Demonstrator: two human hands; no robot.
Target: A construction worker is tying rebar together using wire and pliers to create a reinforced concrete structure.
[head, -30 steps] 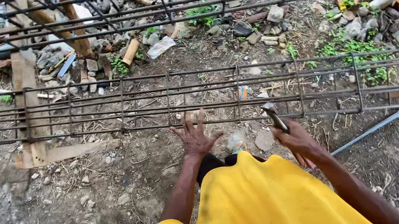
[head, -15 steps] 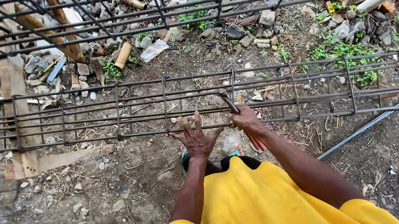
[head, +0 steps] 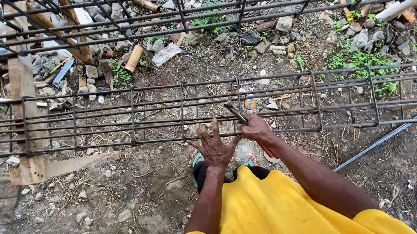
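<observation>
A long rebar cage (head: 111, 120) of dark steel bars lies across the dirt in front of me. My left hand (head: 213, 146) rests flat with fingers spread against its lower near bar. My right hand (head: 257, 129) is closed around a short metal hook tool (head: 235, 112), whose tip points up and left into the cage beside an upright stirrup. Below the hands I see my yellow shirt (head: 282, 215) and sandalled feet (head: 196, 160).
A second rebar cage (head: 203, 3) runs along the top. Wooden planks (head: 27, 104) lie at the left under the cage. Rubble, stones, a bamboo piece (head: 133, 58) and weeds (head: 363, 57) lie beyond. A loose bar (head: 385, 138) slants on the right.
My right hand with the tool has moved left along the cage and now sits next to my left hand. The view has shifted with it.
</observation>
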